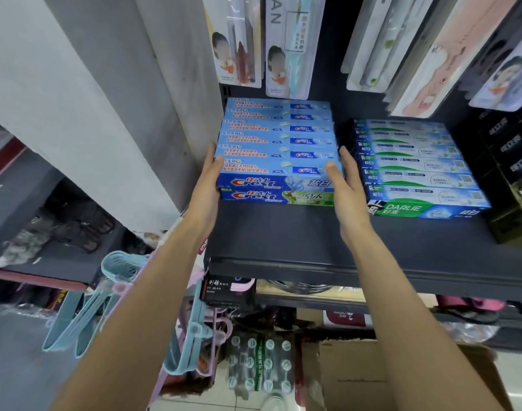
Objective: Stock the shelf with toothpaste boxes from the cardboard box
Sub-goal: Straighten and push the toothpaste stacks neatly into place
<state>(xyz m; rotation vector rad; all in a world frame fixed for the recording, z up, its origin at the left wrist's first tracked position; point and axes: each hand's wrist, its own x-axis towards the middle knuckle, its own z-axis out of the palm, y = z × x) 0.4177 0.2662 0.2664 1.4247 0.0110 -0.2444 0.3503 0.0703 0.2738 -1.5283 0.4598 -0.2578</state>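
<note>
The front box point(276, 183) in your hands reads "Crest" in white and red on blue, with Chinese characters beside it. The box beneath point(277, 198) also reads "Crest", its right end green. Red Chinese lines run along the box tops point(279, 134) behind, too small to read. To the right, the green box point(422, 209) reads "DARLIE". Above, a hanging pack point(276, 16) shows the letters "AN".
</note>
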